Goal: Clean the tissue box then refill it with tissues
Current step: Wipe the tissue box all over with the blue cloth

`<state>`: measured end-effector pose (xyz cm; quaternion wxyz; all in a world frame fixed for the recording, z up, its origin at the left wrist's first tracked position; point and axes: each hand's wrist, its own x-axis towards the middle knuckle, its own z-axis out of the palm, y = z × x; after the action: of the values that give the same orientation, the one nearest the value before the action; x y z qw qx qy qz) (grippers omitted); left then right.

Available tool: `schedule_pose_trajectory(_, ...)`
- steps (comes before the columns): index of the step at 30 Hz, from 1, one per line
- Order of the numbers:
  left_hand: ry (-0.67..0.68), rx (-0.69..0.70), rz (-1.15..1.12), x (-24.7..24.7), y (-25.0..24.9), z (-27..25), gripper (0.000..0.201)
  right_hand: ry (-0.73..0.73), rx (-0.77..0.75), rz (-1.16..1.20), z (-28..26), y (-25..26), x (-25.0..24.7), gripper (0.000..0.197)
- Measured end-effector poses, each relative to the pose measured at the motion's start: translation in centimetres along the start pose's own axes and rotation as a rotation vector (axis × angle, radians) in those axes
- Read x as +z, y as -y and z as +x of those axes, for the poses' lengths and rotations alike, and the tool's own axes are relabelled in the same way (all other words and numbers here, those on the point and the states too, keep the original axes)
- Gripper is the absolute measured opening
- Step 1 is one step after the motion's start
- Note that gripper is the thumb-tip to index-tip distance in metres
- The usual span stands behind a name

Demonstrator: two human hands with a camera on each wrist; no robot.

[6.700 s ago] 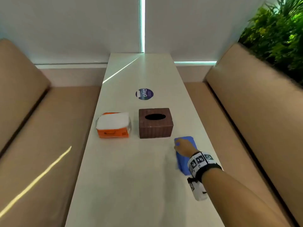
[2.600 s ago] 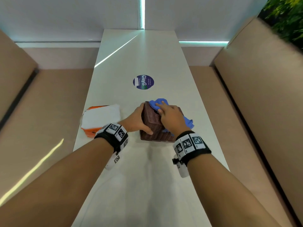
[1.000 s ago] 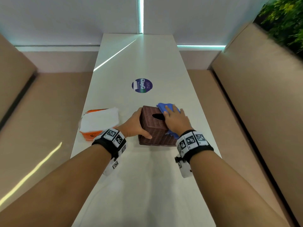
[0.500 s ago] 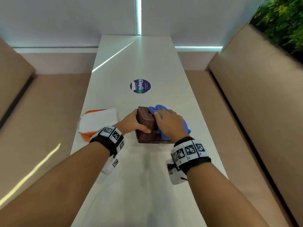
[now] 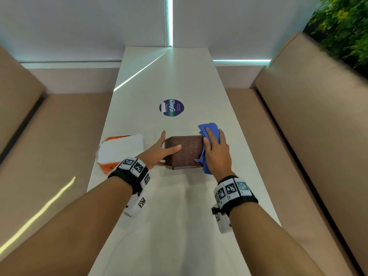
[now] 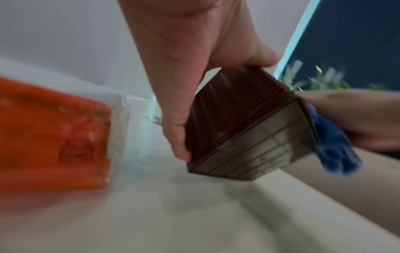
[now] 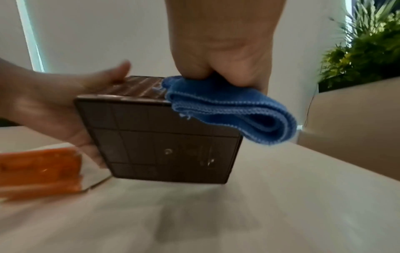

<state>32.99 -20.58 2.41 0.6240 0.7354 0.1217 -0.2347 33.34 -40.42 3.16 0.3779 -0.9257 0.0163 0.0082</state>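
The brown woven tissue box is tipped up off the white table, its flat underside facing me. My left hand grips its left end, thumb across the upper woven face and fingers round the far side. My right hand clutches a folded blue cloth and presses it against the box's right end. In the right wrist view, cloth folds hang past the box's edge. An orange pack of white tissues lies just left of the box. The box's opening is hidden.
A round dark sticker sits on the table beyond the box. Beige padded benches run along the left and right sides. A green plant stands behind the right backrest. A wall closes the table's far end.
The box has been tipped so its underside faces me. My right hand slid the cloth from the top to the box's right end, while my left hand kept its hold.
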Motion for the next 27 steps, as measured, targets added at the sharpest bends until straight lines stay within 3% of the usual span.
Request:
schedule_pose_trajectory(4, 0.128, 0.202, 0.322, -0.3, -0.1, -0.3, 0.133, 0.052, 0.003, -0.025, 2.3, -0.7, -0.5, 0.046)
schedule_pose_trajectory(8, 0.093, 0.341, 0.553, 0.0, 0.3, 0.2, 0.153, 0.040, 0.004, -0.022, 2.6, -0.9, -0.5, 0.047)
schedule_pose_trajectory(12, -0.047, 0.460, 0.482, 0.7, 1.2, 0.7, 0.133, 0.019, -0.050, -0.007, 2.3, -0.7, -0.2, 0.044)
schedule_pose_trajectory(17, -0.108, 0.540, 0.476, 0.8, 1.7, 1.1, 0.123, 0.039, -0.075, -0.008, 1.2, 0.5, 0.3, 0.051)
schedule_pose_trajectory(19, -0.126, 0.565, 0.445, 1.0, 1.3, 1.5, 0.119, 0.060, -0.150, -0.107, -0.3, 1.9, 1.0, 0.054)
schedule_pose_trajectory(21, -0.107, 0.604, 0.386, 1.2, 0.7, 1.8, 0.110, 0.126, -0.244, -0.195, -1.7, 3.5, 1.6, 0.057)
schedule_pose_trajectory(24, -0.064, 0.626, 0.371, 1.3, -0.2, 1.4, 0.092, 0.083, -0.277, -0.213, -1.8, 4.9, 1.6, 0.046)
schedule_pose_trajectory(27, -0.053, 0.576, 0.405, 0.8, 0.3, 1.6, 0.098, 0.113, -0.268, -0.166, -0.3, 3.9, 1.3, 0.046)
